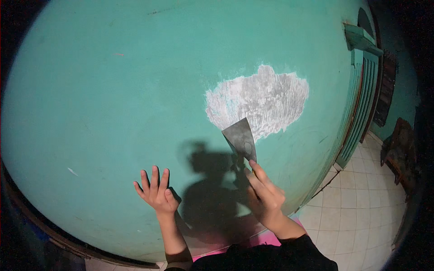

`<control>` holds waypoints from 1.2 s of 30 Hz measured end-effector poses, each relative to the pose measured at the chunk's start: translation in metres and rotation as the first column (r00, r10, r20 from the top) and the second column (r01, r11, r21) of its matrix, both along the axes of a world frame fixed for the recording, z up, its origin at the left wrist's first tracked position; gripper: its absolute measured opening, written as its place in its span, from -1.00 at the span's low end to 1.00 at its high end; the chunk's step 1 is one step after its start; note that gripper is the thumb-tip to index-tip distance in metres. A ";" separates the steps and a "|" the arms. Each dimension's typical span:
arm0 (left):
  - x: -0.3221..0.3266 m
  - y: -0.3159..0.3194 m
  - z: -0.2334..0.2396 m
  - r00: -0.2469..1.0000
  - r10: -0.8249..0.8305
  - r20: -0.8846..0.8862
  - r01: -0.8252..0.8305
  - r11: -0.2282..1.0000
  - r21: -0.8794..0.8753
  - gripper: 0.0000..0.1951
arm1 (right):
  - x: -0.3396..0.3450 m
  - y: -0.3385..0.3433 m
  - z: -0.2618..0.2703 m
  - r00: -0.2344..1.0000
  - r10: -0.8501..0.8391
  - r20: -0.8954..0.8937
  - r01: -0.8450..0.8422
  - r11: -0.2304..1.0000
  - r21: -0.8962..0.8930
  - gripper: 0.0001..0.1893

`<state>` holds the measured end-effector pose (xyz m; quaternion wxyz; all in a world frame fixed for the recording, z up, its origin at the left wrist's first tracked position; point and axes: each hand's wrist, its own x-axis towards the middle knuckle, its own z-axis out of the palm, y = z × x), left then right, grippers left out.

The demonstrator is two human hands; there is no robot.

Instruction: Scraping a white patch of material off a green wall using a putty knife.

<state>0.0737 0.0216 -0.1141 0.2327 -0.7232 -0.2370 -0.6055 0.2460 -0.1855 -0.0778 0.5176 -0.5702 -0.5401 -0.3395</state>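
My right hand (266,194) grips a putty knife (241,137), a wide flat metal scraper, by its handle, which my fingers mostly hide. The blade points up, its edge at the lower left border of a scraped patch (268,98) on the green painted wall (135,101). Whitish-grey plaster shows in that patch, with ragged edges and bits of green left on its left side. Lower left, my left hand (157,193) is empty with its fingers spread against or just before the wall; contact is hard to tell.
The shadow of my head and arms (210,196) falls on the wall below the patch. A bright pink surface (266,238) lies at the wall's foot. At right are a tiled floor (339,210), a green moulded pillar (356,108) and dark wooden furniture (400,149).
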 end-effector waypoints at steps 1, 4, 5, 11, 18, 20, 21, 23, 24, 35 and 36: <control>0.000 -0.001 0.000 1.000 -0.003 -0.010 0.003 1.000 0.005 -0.52 | 0.000 0.004 -0.001 1.000 0.018 0.012 -0.018 0.999 0.033 -0.61; 0.002 -0.005 0.004 1.000 -0.006 0.018 0.007 1.000 -0.014 -0.52 | 0.000 0.006 0.004 0.998 0.055 0.033 -0.057 0.996 0.067 -0.63; 0.001 -0.007 0.001 1.000 -0.005 0.015 0.005 1.000 -0.015 -0.52 | 0.000 0.006 0.005 0.996 0.073 0.043 -0.075 0.995 0.069 -0.64; 0.002 -0.008 0.005 1.000 -0.019 0.006 0.019 1.000 0.004 -0.52 | 0.000 0.004 0.005 0.998 0.059 -0.018 -0.058 0.995 0.079 -0.65; -0.001 -0.008 0.002 1.000 -0.022 0.004 0.022 1.000 -0.010 -0.53 | -0.005 -0.007 0.013 0.998 0.061 -0.009 -0.061 0.998 0.024 -0.62; 0.001 -0.008 0.002 0.999 -0.032 -0.002 0.032 0.999 -0.011 -0.53 | -0.010 -0.007 0.013 0.993 0.092 -0.073 -0.090 0.995 0.031 -0.62; 0.001 -0.008 0.003 0.999 -0.031 0.006 0.031 0.999 -0.012 -0.53 | -0.010 -0.004 0.012 0.993 0.088 -0.076 -0.086 0.996 0.031 -0.62; 0.001 -0.005 0.001 0.999 -0.035 0.010 0.035 0.999 -0.015 -0.53 | -0.008 0.001 0.008 0.996 0.066 -0.063 -0.063 0.996 0.063 -0.62; 0.002 -0.005 0.000 0.999 -0.032 0.007 0.032 0.999 -0.011 -0.53 | -0.007 0.003 0.007 0.996 0.066 -0.062 -0.062 0.996 0.061 -0.62; 0.004 0.000 -0.003 1.000 -0.018 0.003 0.018 1.000 0.000 -0.52 | -0.006 0.010 0.013 0.997 0.068 -0.044 -0.065 0.996 0.068 -0.58; 0.004 0.002 -0.003 1.000 -0.023 0.007 0.023 1.000 -0.002 -0.52 | -0.006 0.012 0.013 0.997 0.066 -0.047 -0.063 0.996 0.068 -0.58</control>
